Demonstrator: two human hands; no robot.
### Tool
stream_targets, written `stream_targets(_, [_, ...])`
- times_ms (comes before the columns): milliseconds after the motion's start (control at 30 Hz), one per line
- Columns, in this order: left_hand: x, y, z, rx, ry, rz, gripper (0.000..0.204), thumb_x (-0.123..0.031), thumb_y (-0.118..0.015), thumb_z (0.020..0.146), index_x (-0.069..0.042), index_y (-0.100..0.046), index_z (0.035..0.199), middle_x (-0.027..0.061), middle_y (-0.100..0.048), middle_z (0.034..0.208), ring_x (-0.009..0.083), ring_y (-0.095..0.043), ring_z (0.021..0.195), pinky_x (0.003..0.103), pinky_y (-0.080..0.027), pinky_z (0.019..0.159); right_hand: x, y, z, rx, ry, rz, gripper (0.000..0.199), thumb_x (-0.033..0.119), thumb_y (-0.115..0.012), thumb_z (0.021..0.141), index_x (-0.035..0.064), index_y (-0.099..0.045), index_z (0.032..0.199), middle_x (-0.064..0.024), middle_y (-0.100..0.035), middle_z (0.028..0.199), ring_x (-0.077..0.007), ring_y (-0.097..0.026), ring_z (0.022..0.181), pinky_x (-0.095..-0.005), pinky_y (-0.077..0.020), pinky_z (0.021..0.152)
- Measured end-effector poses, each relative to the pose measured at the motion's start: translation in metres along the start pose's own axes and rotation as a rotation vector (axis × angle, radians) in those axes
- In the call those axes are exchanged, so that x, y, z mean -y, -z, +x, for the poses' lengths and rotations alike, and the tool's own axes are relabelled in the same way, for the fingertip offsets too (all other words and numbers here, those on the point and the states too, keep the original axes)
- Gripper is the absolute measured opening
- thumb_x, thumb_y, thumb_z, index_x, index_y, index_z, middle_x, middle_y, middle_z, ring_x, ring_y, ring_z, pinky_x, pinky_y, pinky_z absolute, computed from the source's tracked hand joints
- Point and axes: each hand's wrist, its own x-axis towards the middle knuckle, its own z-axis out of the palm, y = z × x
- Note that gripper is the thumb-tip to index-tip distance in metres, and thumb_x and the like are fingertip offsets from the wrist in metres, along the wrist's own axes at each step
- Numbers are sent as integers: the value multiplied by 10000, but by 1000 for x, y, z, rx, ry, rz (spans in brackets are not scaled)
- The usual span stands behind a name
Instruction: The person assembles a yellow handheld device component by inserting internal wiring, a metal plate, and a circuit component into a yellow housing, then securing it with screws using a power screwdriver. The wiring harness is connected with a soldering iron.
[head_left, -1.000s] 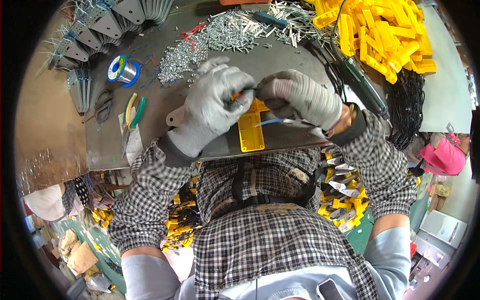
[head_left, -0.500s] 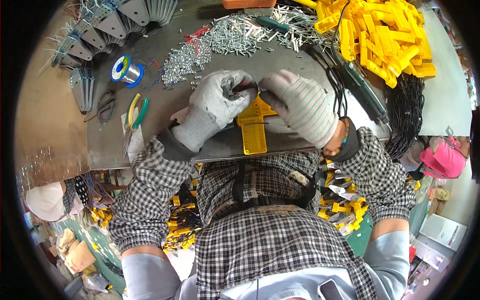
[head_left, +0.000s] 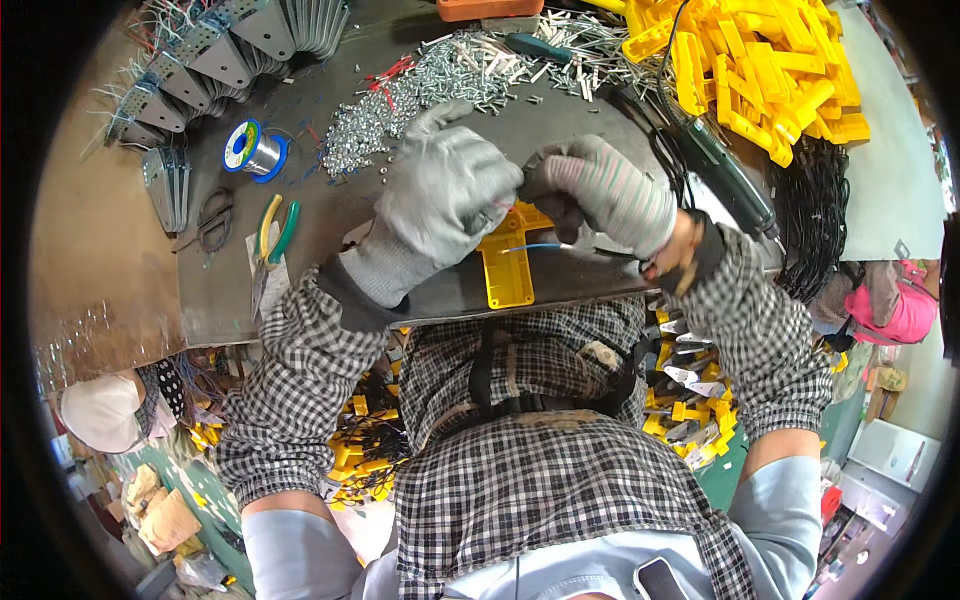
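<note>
A yellow plastic housing lies at the table's front edge, its upper part beneath my hands. Above it my left hand, gloved in grey, has thumb and fingers pinched while one finger sticks up. Something small and red shows by those fingertips. My right hand, in a striped glove, is closed, its curled fingertips meeting the left ones. What either pinch holds is hidden. A blue wire crosses the housing and goes under the right thumb; a dark cable comes out on the other side, below the palm.
Nuts, screws and a screwdriver lie beyond my hands. Yellow parts, a power screwdriver and black cables are at right. A solder spool, pliers, scissors and metal brackets are at left.
My left hand has rolled over, so its back now shows and one finger points up. My right hand has shifted slightly right and lower. The blue wire has come into sight over the housing.
</note>
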Motion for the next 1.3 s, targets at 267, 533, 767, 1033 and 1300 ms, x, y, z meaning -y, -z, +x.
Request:
stream_targets(267, [12, -23, -14, 213, 729, -919, 165, -131, -641, 889, 1, -634, 987, -15, -622, 891, 42, -543, 842, 221, -475, 787, 22, -8, -1, 63, -28, -549, 158, 187, -671, 770, 46, -616, 815, -116, -637, 823, -308, -661, 749, -369, -531, 644])
stream_targets(533, [11, -28, -31, -161, 841, -843, 150, -125, -681, 888, -2, -637, 961, -21, -617, 840, 37, -554, 773, 202, -478, 720, 25, -56, -33, -54, 354, -1186, 140, 162, -639, 751, 90, -582, 857, -68, -529, 884, -218, -597, 864, -335, -530, 633])
stream_targets(767, [14, -31, -33, -208, 866, -752, 137, -116, -692, 887, -12, -638, 959, -15, -629, 873, 54, -562, 810, 210, -475, 748, 25, -62, -11, -83, 268, -1234, 145, 103, -594, 790, 56, -553, 921, -93, -561, 894, -225, -631, 784, -346, -552, 641])
stream_targets(1033, [18, -34, -36, -372, 884, -874, 148, -101, -674, 897, -4, -640, 1004, 21, -678, 905, 61, -614, 813, 207, -505, 748, 24, -56, -5, -10, 356, -1073, 235, 136, -681, 770, 90, -539, 951, -63, -617, 797, -243, -665, 744, -357, -540, 620])
stream_targets(1300, [11, -33, -39, -400, 831, -921, 163, -33, -643, 910, 18, -632, 1064, 36, -676, 953, 78, -625, 876, 221, -512, 813, 21, -49, -11, -78, 465, -981, 217, 185, -684, 757, 100, -579, 926, -50, -605, 785, -231, -662, 735, -346, -531, 609])
